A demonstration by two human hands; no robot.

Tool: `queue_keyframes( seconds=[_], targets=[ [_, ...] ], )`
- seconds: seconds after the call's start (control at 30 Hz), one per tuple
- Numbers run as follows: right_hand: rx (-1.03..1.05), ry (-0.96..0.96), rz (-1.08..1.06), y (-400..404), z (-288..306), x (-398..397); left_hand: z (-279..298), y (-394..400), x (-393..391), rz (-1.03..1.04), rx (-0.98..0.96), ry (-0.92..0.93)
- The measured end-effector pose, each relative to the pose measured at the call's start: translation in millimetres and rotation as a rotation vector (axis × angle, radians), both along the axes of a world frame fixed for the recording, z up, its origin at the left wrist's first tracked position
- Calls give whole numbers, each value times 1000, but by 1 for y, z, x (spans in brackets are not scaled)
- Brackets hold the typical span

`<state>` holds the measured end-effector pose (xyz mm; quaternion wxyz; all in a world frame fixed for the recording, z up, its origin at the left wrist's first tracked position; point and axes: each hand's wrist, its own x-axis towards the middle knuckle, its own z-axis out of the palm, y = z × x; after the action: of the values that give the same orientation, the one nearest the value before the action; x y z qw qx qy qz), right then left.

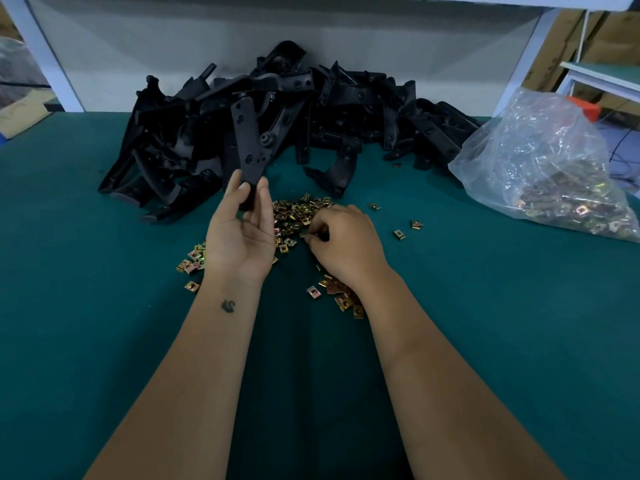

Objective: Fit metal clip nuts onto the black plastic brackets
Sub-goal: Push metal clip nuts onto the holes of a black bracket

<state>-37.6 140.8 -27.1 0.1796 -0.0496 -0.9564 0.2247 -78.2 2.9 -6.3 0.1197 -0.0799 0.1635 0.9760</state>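
The left hand [242, 223] holds one black bracket [248, 143] upright by its bottom end. No clip nut shows on it yet. The right hand [343, 240] pinches in the loose clip nuts [298, 213] on the green table [485, 323], probably picking one. A big pile of brackets [346, 98] waits behind, so most work seems left.

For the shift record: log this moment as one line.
left hand: holds bracket upright | right hand: pinching clip nut from loose nuts | bracket pile: behind
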Motion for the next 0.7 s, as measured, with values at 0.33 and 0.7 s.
queue_keyframes(
  seconds=[0.33, 0.7],
  targets=[
    [-199, 29, 34, 1, 0, 1, 2, 2, 2, -73, 15, 107],
    [-909, 216, -71, 12, 8, 1, 2, 0, 5, -240, 8, 148]
  ],
)
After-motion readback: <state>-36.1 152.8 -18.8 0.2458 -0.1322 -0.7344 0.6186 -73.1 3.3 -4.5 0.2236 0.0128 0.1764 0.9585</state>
